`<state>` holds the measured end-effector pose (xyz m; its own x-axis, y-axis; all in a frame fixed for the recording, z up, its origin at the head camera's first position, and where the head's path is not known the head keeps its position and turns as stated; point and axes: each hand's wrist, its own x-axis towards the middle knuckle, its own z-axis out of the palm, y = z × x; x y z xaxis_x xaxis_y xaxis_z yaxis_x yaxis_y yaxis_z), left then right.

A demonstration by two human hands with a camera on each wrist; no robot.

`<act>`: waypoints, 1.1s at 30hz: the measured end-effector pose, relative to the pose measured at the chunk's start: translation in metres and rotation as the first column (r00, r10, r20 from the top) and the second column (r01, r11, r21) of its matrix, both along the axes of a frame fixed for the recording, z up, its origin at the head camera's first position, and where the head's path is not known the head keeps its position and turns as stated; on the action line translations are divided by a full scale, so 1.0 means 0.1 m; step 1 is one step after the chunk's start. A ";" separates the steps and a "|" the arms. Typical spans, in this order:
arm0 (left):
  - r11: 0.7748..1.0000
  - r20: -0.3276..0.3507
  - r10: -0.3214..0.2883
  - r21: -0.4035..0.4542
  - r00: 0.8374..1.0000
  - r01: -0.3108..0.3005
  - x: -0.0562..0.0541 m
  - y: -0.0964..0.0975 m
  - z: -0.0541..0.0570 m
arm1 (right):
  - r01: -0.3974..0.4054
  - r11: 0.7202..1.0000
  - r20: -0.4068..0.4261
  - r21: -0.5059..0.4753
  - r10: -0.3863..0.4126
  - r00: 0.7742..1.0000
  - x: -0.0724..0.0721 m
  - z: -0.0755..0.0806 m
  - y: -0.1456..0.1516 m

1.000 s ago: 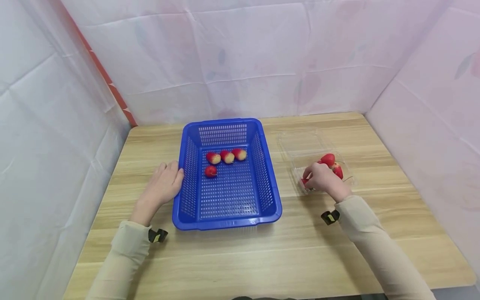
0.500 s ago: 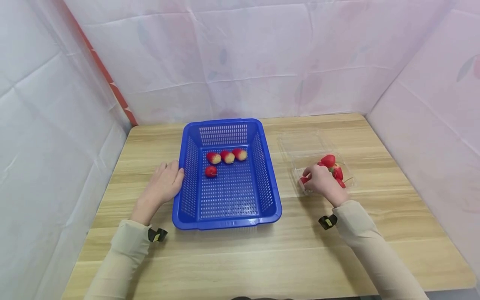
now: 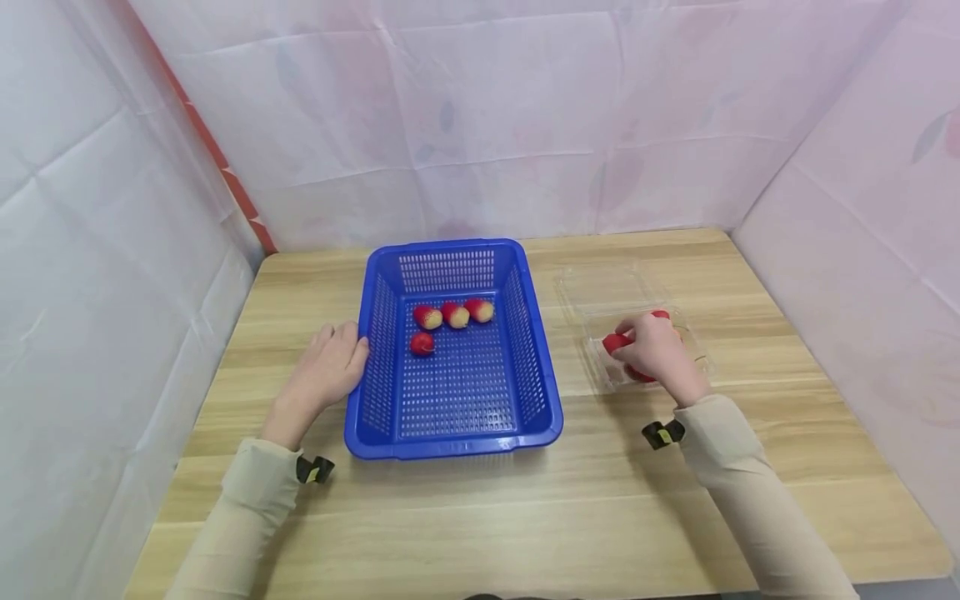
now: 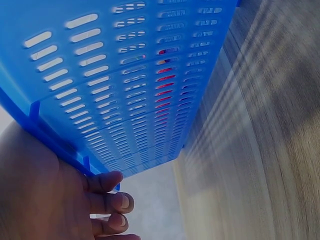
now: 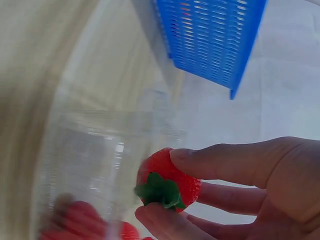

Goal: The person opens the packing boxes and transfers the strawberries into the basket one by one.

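My left hand point(image 3: 324, 367) grips the left rim of a blue perforated basket point(image 3: 453, 450), its fingers bent over the edge. In the right wrist view, my right hand point(image 5: 280, 185) pinches a red strawberry point(image 5: 170, 170) with green leaves between thumb and fingers. The strawberry is above a clear plastic clamshell box point(image 3: 611, 287), whose lid lies open toward the back. More red fruit point(image 5: 82, 220) lies in the box, partly hidden by the right hand in the head view. Inside the basket are three red-and-yellow fruits point(image 3: 454, 315) in a row and a small round red fruit point(image 3: 422, 343) with a stem.
The basket and the box stand side by side on a wooden table point(image 3: 480, 525), with a strip of tabletop between them. White patterned sheets point(image 3: 487, 117) hang behind the table and along both sides.
My right hand has lifted the strawberry from the box's left front part and shifted it slightly right. My left hand and the basket have stayed in place.
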<state>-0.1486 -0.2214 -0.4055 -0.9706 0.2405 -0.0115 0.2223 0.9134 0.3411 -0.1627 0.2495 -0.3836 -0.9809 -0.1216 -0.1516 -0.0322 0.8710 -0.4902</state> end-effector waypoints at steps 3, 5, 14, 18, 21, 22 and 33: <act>1.000 0.006 0.000 -0.001 1.000 0.000 0.01 0.00 0.00 | 0.000 1.000 -0.034 -0.012 -0.001 0.999 -0.01 0.06 -0.01; 1.000 0.008 0.002 0.000 1.000 -0.002 0.01 -0.01 0.00 | -0.004 1.000 -0.057 -0.019 0.003 0.998 -0.02 0.11 -0.03; 1.000 0.015 0.004 -0.001 1.000 -0.004 0.01 0.00 -0.01 | -0.035 0.994 -0.037 -0.101 0.032 0.999 0.00 0.35 -0.23; 1.000 0.010 0.001 0.000 1.000 -0.001 0.00 0.00 -0.01 | -0.047 0.989 -0.042 -0.138 0.041 0.998 -0.01 0.42 -0.36; 1.000 0.004 -0.002 0.003 1.000 0.002 -0.01 0.00 -0.01 | -0.062 0.986 -0.053 -0.156 0.054 0.997 -0.03 0.49 -0.47; 1.000 0.003 -0.003 0.003 1.000 0.003 -0.01 0.00 0.00 | -0.069 0.985 -0.058 -0.159 0.061 0.996 -0.04 0.51 -0.51; 1.000 0.000 -0.012 0.014 1.000 0.012 0.00 -0.01 0.00 | -0.086 0.969 -0.026 -0.234 0.082 0.996 -0.19 0.69 -0.99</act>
<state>-0.1483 -0.2220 -0.4058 -0.9677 0.2520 -0.0081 0.2329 0.9060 0.3534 -0.1819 0.1509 -0.3144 -0.9677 -0.2341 -0.0936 -0.1098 0.7257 -0.6791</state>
